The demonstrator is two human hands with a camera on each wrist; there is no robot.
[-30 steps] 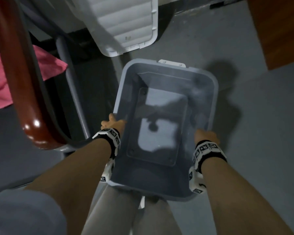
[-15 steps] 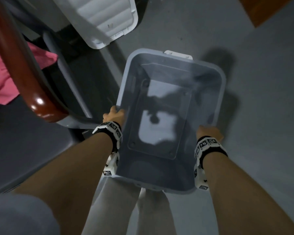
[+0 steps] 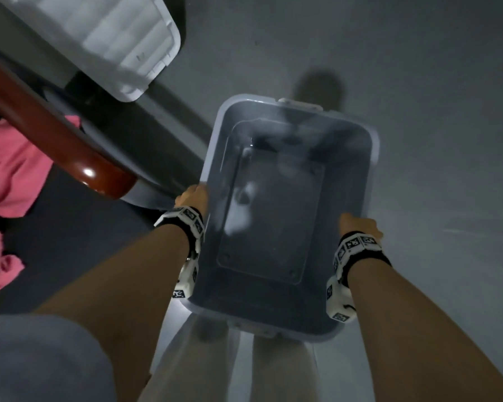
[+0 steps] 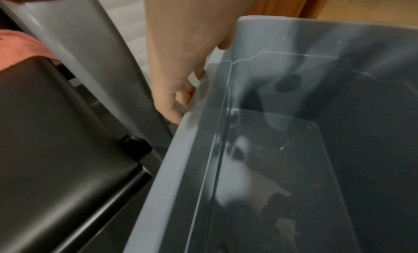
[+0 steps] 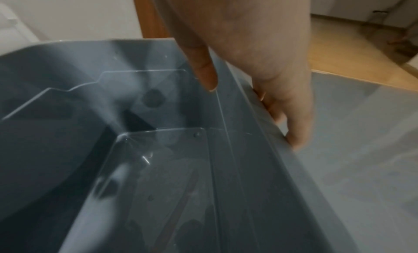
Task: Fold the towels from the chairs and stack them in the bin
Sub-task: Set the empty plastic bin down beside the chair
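Note:
I hold a translucent grey bin point(image 3: 369, 175) in front of me above the floor, and nothing lies inside it. My left hand point(image 3: 193, 197) grips its left rim, thumb over the edge and fingers curled beneath, as the left wrist view shows at the hand point(image 4: 178, 88) on the bin rim point(image 4: 172, 149). My right hand point(image 3: 357, 226) grips the right rim; in the right wrist view the thumb lies inside the bin wall point(image 5: 248, 149) and the fingers point(image 5: 296, 124) wrap under the lip. A pink towel point(image 3: 9, 175) lies on a chair at the left.
A chair with a brown wooden armrest point(image 3: 70, 152), a grey frame and a black seat point(image 4: 56, 140) stands close on my left. A white bin lid point(image 3: 114, 39) leans behind it. Grey floor point(image 3: 433, 140) spreads ahead and right; my legs show below the bin.
The bin, still held in both hands, has swung to the right and away from the chair. The view has turned, so the chair and lid now sit further left.

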